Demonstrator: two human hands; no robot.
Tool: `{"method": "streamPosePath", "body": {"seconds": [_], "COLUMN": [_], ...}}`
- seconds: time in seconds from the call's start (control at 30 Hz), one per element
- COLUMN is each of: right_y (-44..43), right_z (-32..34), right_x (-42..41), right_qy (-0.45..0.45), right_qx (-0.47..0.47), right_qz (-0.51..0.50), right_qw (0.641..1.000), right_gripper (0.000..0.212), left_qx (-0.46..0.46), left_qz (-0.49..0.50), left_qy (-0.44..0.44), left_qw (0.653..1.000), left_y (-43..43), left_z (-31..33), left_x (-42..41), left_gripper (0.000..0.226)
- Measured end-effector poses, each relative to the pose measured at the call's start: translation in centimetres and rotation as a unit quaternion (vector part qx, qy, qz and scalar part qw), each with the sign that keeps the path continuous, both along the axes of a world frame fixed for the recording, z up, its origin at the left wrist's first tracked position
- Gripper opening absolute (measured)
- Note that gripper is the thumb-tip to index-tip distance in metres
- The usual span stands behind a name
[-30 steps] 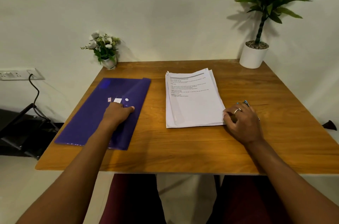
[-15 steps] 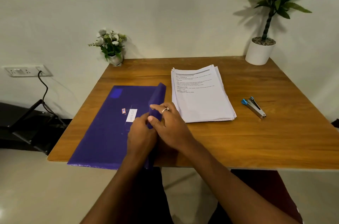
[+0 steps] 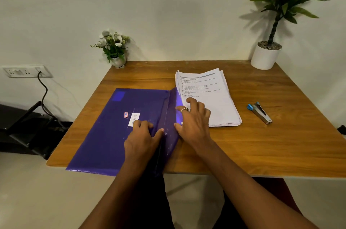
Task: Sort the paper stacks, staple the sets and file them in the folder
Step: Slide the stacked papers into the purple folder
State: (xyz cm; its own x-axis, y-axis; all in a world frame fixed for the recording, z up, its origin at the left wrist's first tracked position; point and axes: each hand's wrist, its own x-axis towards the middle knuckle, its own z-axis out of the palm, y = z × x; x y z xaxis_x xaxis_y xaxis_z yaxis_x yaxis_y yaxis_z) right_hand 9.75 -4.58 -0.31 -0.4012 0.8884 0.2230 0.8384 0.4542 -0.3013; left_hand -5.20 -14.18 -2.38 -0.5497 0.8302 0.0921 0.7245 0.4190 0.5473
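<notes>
The purple folder (image 3: 116, 127) lies flat on the left half of the wooden table (image 3: 262, 150), its near edge hanging a little over the table's front. Its narrow flap (image 3: 171, 116) is turned out to the right, so the far end of the flap overlaps the left edge of the paper stack (image 3: 211, 97). The step in hand looks to be opening the folder. To do it well, hold the body down and fold the flap fully back along its crease, so it does not spring shut or nudge the loosely squared sheets out of line. The left hand (image 3: 141, 140) rests on the folder's body just beside the crease, fingers laid forward and thumb reaching toward the fold, gripping nothing. The right hand (image 3: 192, 123) is spread wide over the flap, its fingertips reaching onto the paper. It seems to press rather than pinch, though its palm hides the contact. The stapler (image 3: 260, 113) lies untouched to the right of the stack, well apart from both hands. A small flower pot (image 3: 114, 48) and a potted plant (image 3: 265, 58) stand at the back corners.
</notes>
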Motion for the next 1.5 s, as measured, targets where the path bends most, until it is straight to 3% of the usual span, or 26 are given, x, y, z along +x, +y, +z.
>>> {"method": "streamPosePath", "body": {"seconds": [0.1,0.2,0.33,0.43,0.5,0.6,0.67,0.9,1.0,1.1,1.23,1.33,1.5], "right_y": [1.2,2.1,3.3,5.8,7.7,9.0,9.2,11.0,11.5,11.3,11.7,12.7,13.8], "right_z": [-0.9,-1.7,-2.5,-1.2,-1.0,-1.4,-1.9,0.1,1.1,1.8,2.1,3.0,2.8], "right_x": [1.0,1.7,3.0,4.9,6.8,8.5,8.3,8.5,8.7,8.1,8.2,9.1,10.6], "right_qy": [-0.029,-0.061,-0.027,0.15,0.139,0.073,0.065,0.148,0.155,0.186,0.22,0.281,0.319], "right_qx": [-0.022,-0.064,-0.1,-0.09,-0.023,-0.06,-0.06,-0.015,0.02,-0.049,-0.158,-0.28,-0.304], "right_qz": [-0.03,-0.039,-0.009,-0.102,-0.166,-0.219,-0.222,-0.216,-0.135,-0.046,-0.074,-0.115,-0.13], "right_qw": [0.999,0.995,0.995,0.979,0.976,0.971,0.971,0.965,0.978,0.98,0.96,0.911,0.888], "right_gripper": [0.08,0.091,0.075,0.048,0.038,0.071,0.077,0.057,0.048,0.046,0.025,0.043,0.044], "left_qx": [0.063,0.139,0.043,-0.013,-0.002,0.008,-0.011,-0.044,-0.048,-0.047,-0.032,-0.032,-0.013], "left_qz": [-0.027,-0.142,-0.218,-0.238,-0.23,-0.219,-0.229,-0.234,-0.235,-0.235,-0.231,-0.234,-0.228], "left_qy": [0.101,0.075,0.086,0.096,0.076,0.056,0.076,0.092,0.092,0.089,0.083,0.081,0.052], "left_qw": [0.993,0.977,0.971,0.966,0.97,0.974,0.97,0.967,0.966,0.967,0.969,0.968,0.972], "left_y": [1.2,3.0,4.4,4.5,4.5,4.5,4.6,4.7,4.7,4.7,4.6,4.6,4.5], "left_z": [-0.5,-1.0,-2.6,-2.9,-2.7,-2.8,-3.0,-2.8,-2.8,-2.7,-2.7,-2.7,-2.4], "left_x": [0.4,1.1,1.2,1.0,1.0,1.1,1.1,1.0,1.0,1.1,1.1,1.2,1.3], "left_gripper": [0.067,0.058,0.063,0.073,0.074,0.077,0.08,0.081,0.078,0.077,0.08,0.077,0.08]}}
